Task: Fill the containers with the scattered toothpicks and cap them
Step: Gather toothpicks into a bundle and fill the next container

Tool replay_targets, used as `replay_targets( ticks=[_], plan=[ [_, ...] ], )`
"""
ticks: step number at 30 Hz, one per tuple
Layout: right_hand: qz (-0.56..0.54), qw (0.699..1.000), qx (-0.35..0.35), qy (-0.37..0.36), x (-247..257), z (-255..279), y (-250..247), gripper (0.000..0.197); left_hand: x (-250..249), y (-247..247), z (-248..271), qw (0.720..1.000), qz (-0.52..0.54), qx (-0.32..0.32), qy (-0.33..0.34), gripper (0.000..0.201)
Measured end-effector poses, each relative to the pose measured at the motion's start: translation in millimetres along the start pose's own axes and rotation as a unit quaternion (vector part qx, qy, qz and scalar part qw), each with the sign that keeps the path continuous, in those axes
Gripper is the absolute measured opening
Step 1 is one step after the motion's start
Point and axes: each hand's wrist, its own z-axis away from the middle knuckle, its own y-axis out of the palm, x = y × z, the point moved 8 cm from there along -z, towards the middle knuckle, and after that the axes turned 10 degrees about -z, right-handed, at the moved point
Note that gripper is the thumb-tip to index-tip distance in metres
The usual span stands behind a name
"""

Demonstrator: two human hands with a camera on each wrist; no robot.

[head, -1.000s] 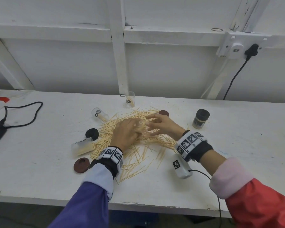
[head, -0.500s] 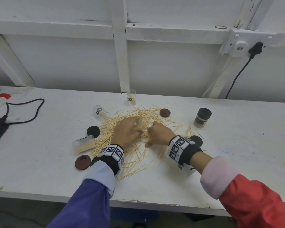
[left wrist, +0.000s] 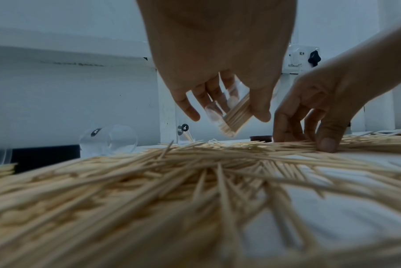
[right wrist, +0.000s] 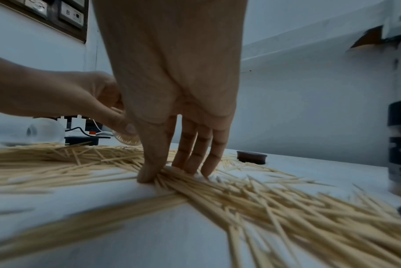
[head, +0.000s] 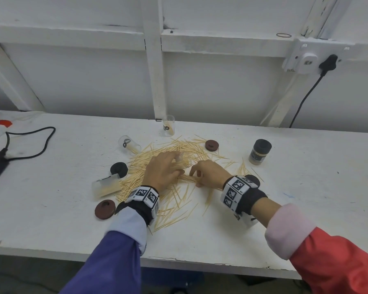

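Hundreds of light, stiff toothpicks (head: 174, 187) lie strewn on the surface (head: 51, 209); a bundle is pinched by the right hand (head: 208, 174), best gripped mid-length, while a clear container (left wrist: 231, 112) is held by the left hand (head: 164, 170).

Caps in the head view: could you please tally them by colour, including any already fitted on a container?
Brown round caps: 2
Black round caps: 3, one fitted on a jar
Total: 5
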Motion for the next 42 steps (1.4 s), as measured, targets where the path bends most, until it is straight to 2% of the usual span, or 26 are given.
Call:
replay_targets(
  ticks=[3,4,6,9,11,15,20,25,30,37,42],
  plan=[
    [-0.025,0.999,-0.035,0.024,-8.9,0.9,-2.6,0.054,1.0,1.0,-0.1,1.000,-0.002,0.005,0.003,0.047],
    [-0.022,0.998,-0.040,0.040,-11.3,1.6,-4.1,0.051,1.3,1.7,-0.4,1.000,-0.003,0.008,0.003,0.047],
    [-0.006,0.998,-0.042,0.051,-12.7,2.6,-5.7,0.032,1.6,3.3,-1.1,1.000,-0.004,0.014,0.004,0.043],
    [0.008,0.999,-0.046,0.026,-8.5,4.1,-4.9,0.005,1.3,4.8,-1.0,1.000,-0.001,0.020,0.010,0.044],
    [0.028,0.998,-0.053,0.018,-7.6,5.6,-3.3,0.018,0.4,4.1,-0.4,1.000,0.005,0.019,0.010,0.046],
    [0.053,0.997,-0.054,-0.009,-2.2,8.2,-4.0,0.027,0.0,2.3,0.9,1.000,0.007,0.019,0.004,0.048],
    [0.076,0.995,-0.060,-0.037,-2.9,11.0,1.9,0.012,-3.7,-1.1,2.3,1.000,0.007,0.021,0.003,0.050],
    [0.096,0.991,-0.071,-0.063,-1.3,11.8,1.8,0.017,-3.5,-2.7,3.1,1.000,0.006,0.019,-0.005,0.048],
    [0.112,0.988,-0.095,-0.050,-4.6,12.8,-4.4,0.014,-2.0,-8.7,2.1,0.999,-0.031,-0.005,-0.027,0.047],
    [0.091,0.977,-0.186,-0.049,-4.0,18.2,-20.3,0.017,6.3,-22.1,4.0,0.992,-0.094,-0.061,-0.057,0.049],
    [0.025,0.954,-0.282,-0.095,0.5,26.9,-33.3,0.017,2.8,-12.3,3.9,0.994,-0.107,-0.017,-0.025,0.049]
  ],
)
